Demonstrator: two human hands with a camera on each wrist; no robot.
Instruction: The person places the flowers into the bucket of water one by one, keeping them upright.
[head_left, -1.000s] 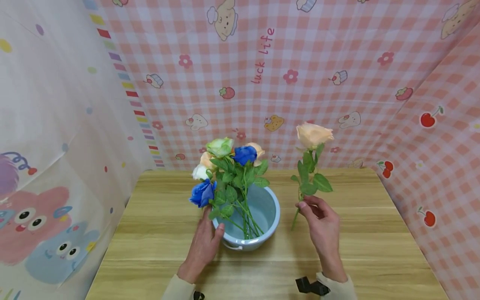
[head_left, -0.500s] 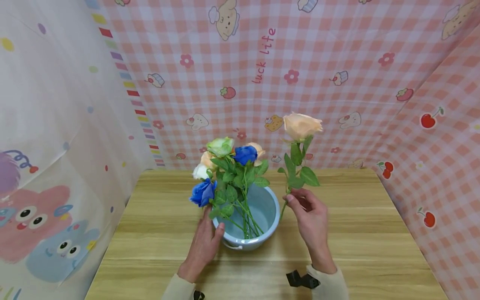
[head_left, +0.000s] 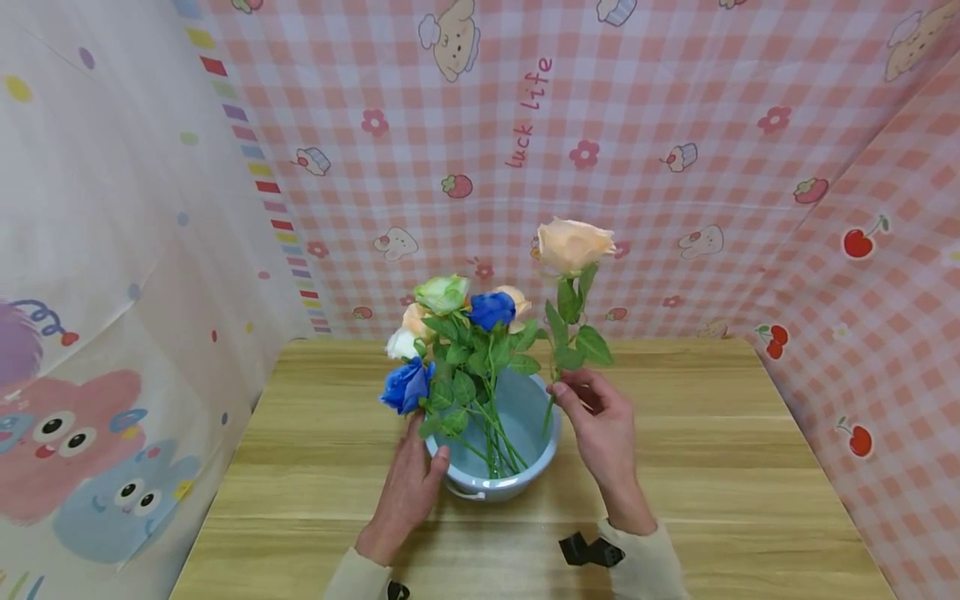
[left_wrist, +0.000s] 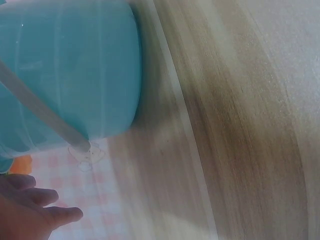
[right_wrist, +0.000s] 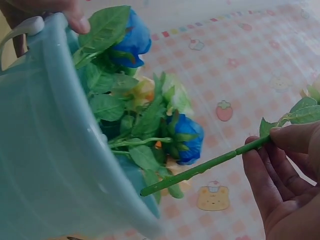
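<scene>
A light blue bucket (head_left: 491, 485) stands on the wooden table. Inside lean several roses, among them a blue rose (head_left: 407, 386), a white rose (head_left: 403, 344), a green rose (head_left: 442, 293) and another blue rose (head_left: 492, 311). My left hand (head_left: 405, 492) rests at the bucket's left rim, thumb over the edge; in the left wrist view its fingers (left_wrist: 42, 196) look straight beside the bucket's wall. My right hand (head_left: 603, 429) pinches a peach rose (head_left: 576, 244) by its green stem (right_wrist: 200, 170). The bloom is upright, and the stem's cut end hangs by the bucket's right rim.
The bucket's white handle (left_wrist: 45, 110) hangs down its side. Behind the wooden table (head_left: 712, 483) hangs a pink checked cloth (head_left: 637, 108), with a white patterned cloth (head_left: 150, 275) to the left and more checked cloth on the right.
My right hand has carried the peach rose leftward from the table's right side to the bucket's right rim. My left hand and the bucket have stayed put.
</scene>
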